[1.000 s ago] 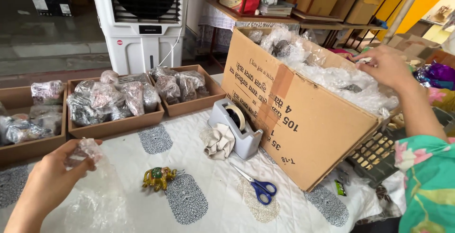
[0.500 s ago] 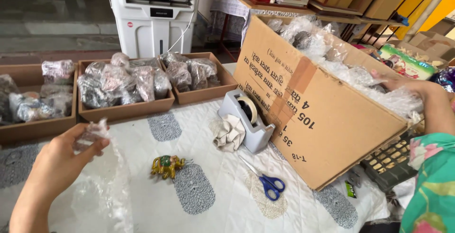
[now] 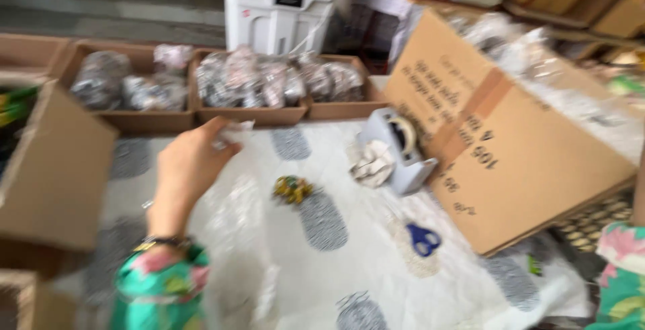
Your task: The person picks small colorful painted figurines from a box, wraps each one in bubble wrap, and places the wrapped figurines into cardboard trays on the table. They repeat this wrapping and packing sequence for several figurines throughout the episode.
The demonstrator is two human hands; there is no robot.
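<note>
Bench: we see a bench (image 3: 376, 283) under a white cloth printed with grey oval patches; the whole view is blurred.
Room: a white air cooler (image 3: 279, 8) stands behind the trays, and shelves with boxes fill the upper right corner.
Trays: three shallow cardboard trays (image 3: 255, 112) sit in a row along the far edge, each packed with small items wrapped in clear plastic.
Big carton: a large cardboard carton (image 3: 510, 149) lies tilted on the right, its open top full of clear plastic packets.
Near box: another cardboard box (image 3: 54, 169) stands at the left edge, close to our left arm.
Small things: a grey tape dispenser (image 3: 406, 152) stands just beside the big carton, with a crumpled white rag (image 3: 371, 165) touching its left side; blue-handled scissors (image 3: 423, 239) lie nearer to us; a small green and gold figurine (image 3: 292, 189) rests on the cloth between the hand and the dispenser.
Left hand: our left hand (image 3: 188, 169) is raised above the cloth, wrist bent, a bangle at the wrist and a green floral sleeve below.
Fingers: they are pinched together on the top edge of a clear plastic bag (image 3: 232, 212), which hangs down from them over the cloth, near the figurine.
Right hand: it is out of sight; only the floral sleeve shows at the right edge.
</note>
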